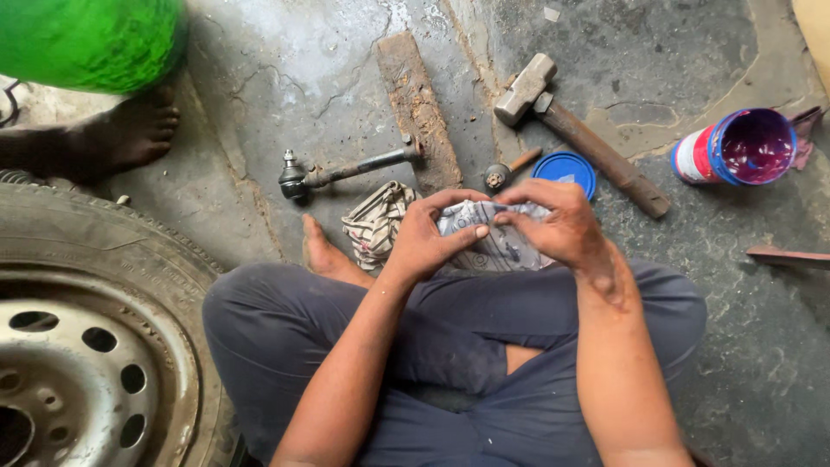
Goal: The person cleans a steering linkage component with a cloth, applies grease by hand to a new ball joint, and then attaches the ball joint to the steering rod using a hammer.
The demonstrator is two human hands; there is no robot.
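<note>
Cracked concrete floor (285, 78) is being sat on cross-legged while a printed plastic packet (497, 233) is being pinched above the knees by fingers of left hand (428, 238) and right hand (558, 225), hammer (575, 130) lying near.

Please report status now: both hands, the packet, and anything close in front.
Left hand and right hand both pinch the small printed packet above the lap. Striped cloth beside it. Blue lid, tie rod end, hammer on floor ahead.

packet (497, 238): crumpled grey-white printed wrapper, just below the blue lid (564, 169)
tub (739, 147): round, on its side, red-white-blue label, right of lid
</note>
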